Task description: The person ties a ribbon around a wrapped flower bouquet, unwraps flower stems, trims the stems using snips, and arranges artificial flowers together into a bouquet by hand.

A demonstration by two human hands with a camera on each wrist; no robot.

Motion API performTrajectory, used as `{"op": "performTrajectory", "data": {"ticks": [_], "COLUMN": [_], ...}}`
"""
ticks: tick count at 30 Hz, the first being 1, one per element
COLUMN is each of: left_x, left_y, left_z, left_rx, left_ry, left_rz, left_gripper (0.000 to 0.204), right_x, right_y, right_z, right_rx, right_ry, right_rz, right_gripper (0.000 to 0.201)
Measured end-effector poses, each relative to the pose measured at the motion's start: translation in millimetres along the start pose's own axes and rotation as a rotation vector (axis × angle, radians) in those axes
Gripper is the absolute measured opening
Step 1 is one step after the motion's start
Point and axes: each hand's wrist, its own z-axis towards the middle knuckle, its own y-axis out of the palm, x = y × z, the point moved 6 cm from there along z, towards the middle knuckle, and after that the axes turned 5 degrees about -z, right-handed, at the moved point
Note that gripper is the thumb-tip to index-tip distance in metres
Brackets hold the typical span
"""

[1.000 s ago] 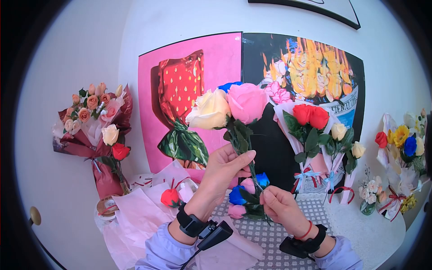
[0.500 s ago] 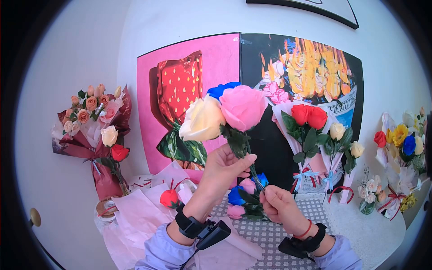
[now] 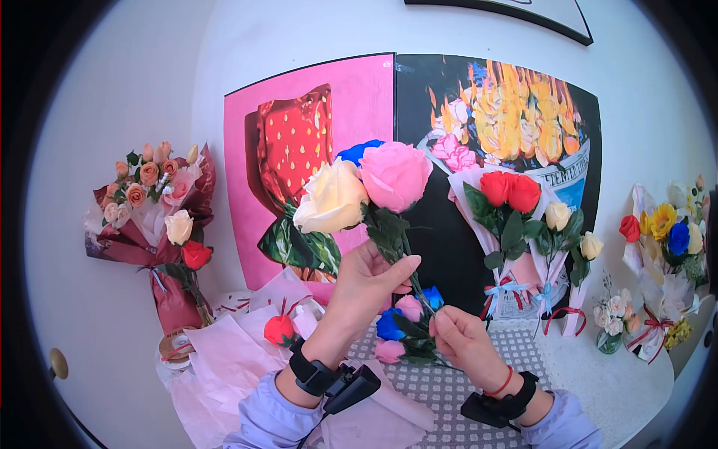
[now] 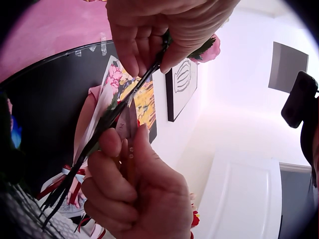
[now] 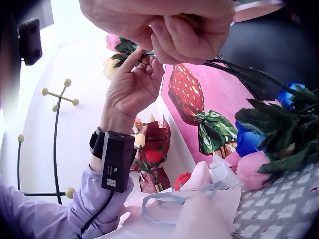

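In the head view my left hand [image 3: 372, 278] holds up a bunch of three artificial roses by the stems below the heads. The cream rose [image 3: 331, 197] is on the left, the pink rose [image 3: 396, 176] on the right, and the blue rose [image 3: 359, 152] partly hidden behind. My right hand [image 3: 465, 340] is lower, beside the dark stems [image 4: 107, 118]. Its curled fingers grip a small bladed tool [image 4: 127, 122] with a flat grey blade and brownish handle, mostly hidden by the fingers. The blade's tip overlaps the stems in the left wrist view.
Below the hands, blue and pink roses [image 3: 389, 350] lie on the checked cloth [image 3: 471, 396]. Pink wrapping paper [image 3: 224, 359] and a red rose [image 3: 280, 330] are at left, near a ribbon spool [image 3: 176, 350]. Wrapped bouquets [image 3: 177, 292] stand around the back; posters [image 3: 359, 90] lean behind.
The rose heads have tilted and shifted left and slightly down, and more of the blue rose has come into view. Both hands remain at the stems.
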Motion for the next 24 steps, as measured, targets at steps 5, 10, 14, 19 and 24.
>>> {"op": "performTrajectory", "data": {"ticks": [5, 10, 14, 19, 24], "left_x": [5.6, 8.4, 9.1, -2.4, 2.8], "left_y": [4.2, 4.0, 2.8, 0.3, -3.3], "left_z": [-2.7, -3.1, -4.1, -0.5, -0.5], "left_rx": [-0.030, -0.063, -0.021, 0.025, 0.011], "left_ry": [0.078, 0.181, 0.111, 0.044, 0.174], "left_rz": [0.081, 0.204, 0.149, -0.011, 0.219], "left_gripper": [0.019, 0.018, 0.017, 0.020, 0.021], "right_x": [-1.4, -0.2, 0.2, 0.7, -2.5], "right_y": [-0.4, 0.1, 0.0, 0.2, -0.9], "right_z": [-0.3, -0.1, -0.4, 1.1, 0.4], "right_rx": [0.010, -0.016, -0.016, -0.035, -0.032], "right_ry": [0.012, 0.031, 0.043, 0.011, 0.019], "right_rz": [0.009, 0.030, 0.038, 0.000, -0.061], "right_gripper": [0.028, 0.029, 0.029, 0.029, 0.030]}}
